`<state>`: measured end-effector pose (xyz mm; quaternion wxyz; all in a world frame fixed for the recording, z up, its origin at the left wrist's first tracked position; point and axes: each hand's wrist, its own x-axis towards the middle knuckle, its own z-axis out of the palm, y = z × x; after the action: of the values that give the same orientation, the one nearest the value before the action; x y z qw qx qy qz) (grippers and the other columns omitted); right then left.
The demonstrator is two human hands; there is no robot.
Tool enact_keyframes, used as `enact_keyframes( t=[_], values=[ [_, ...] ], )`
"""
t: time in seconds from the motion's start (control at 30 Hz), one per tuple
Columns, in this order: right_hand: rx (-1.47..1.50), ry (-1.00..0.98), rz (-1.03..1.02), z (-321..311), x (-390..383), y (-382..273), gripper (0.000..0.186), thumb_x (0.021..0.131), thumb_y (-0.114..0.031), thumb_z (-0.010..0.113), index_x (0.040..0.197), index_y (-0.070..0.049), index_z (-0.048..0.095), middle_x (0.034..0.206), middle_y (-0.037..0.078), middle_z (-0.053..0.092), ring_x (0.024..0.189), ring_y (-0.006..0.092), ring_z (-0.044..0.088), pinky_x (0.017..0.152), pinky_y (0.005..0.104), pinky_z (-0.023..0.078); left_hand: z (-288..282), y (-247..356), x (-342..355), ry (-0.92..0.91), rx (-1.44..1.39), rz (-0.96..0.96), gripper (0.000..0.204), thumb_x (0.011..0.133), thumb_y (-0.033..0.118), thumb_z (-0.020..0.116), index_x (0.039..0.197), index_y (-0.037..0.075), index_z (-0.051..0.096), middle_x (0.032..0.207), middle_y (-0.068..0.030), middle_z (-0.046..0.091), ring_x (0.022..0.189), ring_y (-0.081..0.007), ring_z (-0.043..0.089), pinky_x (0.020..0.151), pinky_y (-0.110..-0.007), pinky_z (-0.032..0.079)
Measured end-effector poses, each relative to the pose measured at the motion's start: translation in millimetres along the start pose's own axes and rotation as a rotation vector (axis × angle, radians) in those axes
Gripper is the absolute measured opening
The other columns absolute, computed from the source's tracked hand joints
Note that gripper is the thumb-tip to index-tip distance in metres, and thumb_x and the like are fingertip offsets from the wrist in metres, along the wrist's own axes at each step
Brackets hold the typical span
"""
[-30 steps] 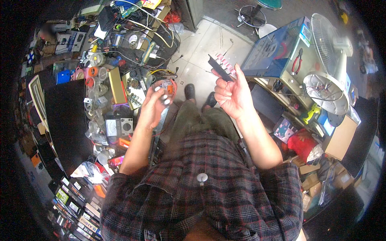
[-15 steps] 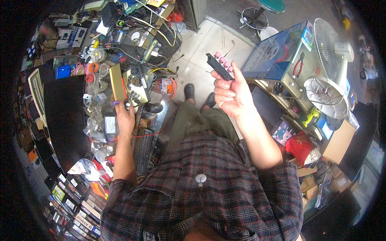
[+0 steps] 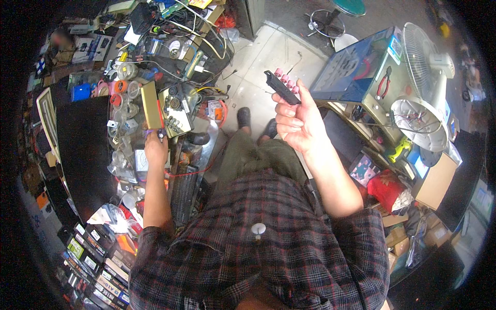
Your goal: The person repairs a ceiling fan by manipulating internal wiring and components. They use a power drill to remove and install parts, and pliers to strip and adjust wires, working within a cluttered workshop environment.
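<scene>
My right hand (image 3: pixel 295 121) is raised in front of me, fingers closed on a black strip-shaped part (image 3: pixel 279 85) with several pink cylindrical pieces (image 3: pixel 285 78) along its side. My left hand (image 3: pixel 155 147) reaches onto the cluttered bench at left, below a gold-coloured box (image 3: pixel 151 103); its fingertips are curled by a small purple and dark object, and what they hold is unclear. Beside it are a gold and black device with knobs (image 3: pixel 176 107), a white meter-like case (image 3: pixel 141 160) and lidded clear jars (image 3: pixel 120 101).
Left, cables (image 3: pixel 201 36) and stacked boxes (image 3: pixel 90 263) crowd the bench. Right are a glass-topped cabinet (image 3: pixel 338 72), red-handled pliers (image 3: pixel 383 82), a white fan (image 3: pixel 419 59), cardboard boxes (image 3: pixel 434 181) and a red bag (image 3: pixel 385 191). A green stool (image 3: pixel 347 7) stands beyond the tiled floor (image 3: pixel 258 62).
My left hand has moved left from the bench's inner edge to beside the gold box and crept slightly upward since. My right hand still holds the black part, nearly unmoved.
</scene>
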<state>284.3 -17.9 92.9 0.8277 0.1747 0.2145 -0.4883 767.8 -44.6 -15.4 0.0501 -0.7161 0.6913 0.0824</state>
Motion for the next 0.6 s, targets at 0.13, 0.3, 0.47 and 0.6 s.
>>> enact_keyframes(
  t=[0.13,0.3,0.47,0.6],
  values=[
    [-0.122,0.047,-0.053,-1,-1,4,0.068,0.099,-0.064,0.052,0.108,0.003,0.063,0.059,-0.004,0.045,0.041,0.0047,0.035,0.037,0.02,0.029,5,-4,11,-0.038,0.084,-0.057,0.048,0.087,0.031,0.071,0.124,0.002,0.06,0.111,-0.024,0.068,0.103,-0.0431,0.066,0.088,-0.051,0.052],
    [-0.189,0.087,-0.089,-6,2,8,0.072,0.099,-0.066,0.049,0.109,0.003,0.065,0.058,-0.003,0.046,0.041,0.0057,0.035,0.038,0.0208,0.028,4,-9,25,-0.056,0.118,-0.19,0.057,0.088,0.041,0.071,0.129,0.004,0.056,0.112,-0.0249,0.07,0.101,-0.0423,0.069,0.084,-0.05,0.055],
    [-0.22,0.136,-0.1,-6,7,11,0.073,0.1,-0.066,0.046,0.11,0.004,0.064,0.059,-0.003,0.046,0.042,0.0059,0.034,0.039,0.0212,0.028,0,-4,35,-0.149,0.128,-0.302,0.071,0.087,0.05,0.07,0.137,0.007,0.048,0.117,-0.0245,0.07,0.107,-0.0422,0.068,0.09,-0.051,0.053],
    [-0.255,0.152,-0.088,-1,10,14,0.074,0.1,-0.067,0.045,0.11,0.004,0.064,0.059,-0.003,0.046,0.043,0.0061,0.033,0.039,0.0213,0.027,-16,2,25,-0.029,0.199,-0.236,0.064,0.087,0.049,0.071,0.129,0.004,0.052,0.11,-0.0237,0.069,0.101,-0.0426,0.068,0.088,-0.052,0.053]
  ],
)
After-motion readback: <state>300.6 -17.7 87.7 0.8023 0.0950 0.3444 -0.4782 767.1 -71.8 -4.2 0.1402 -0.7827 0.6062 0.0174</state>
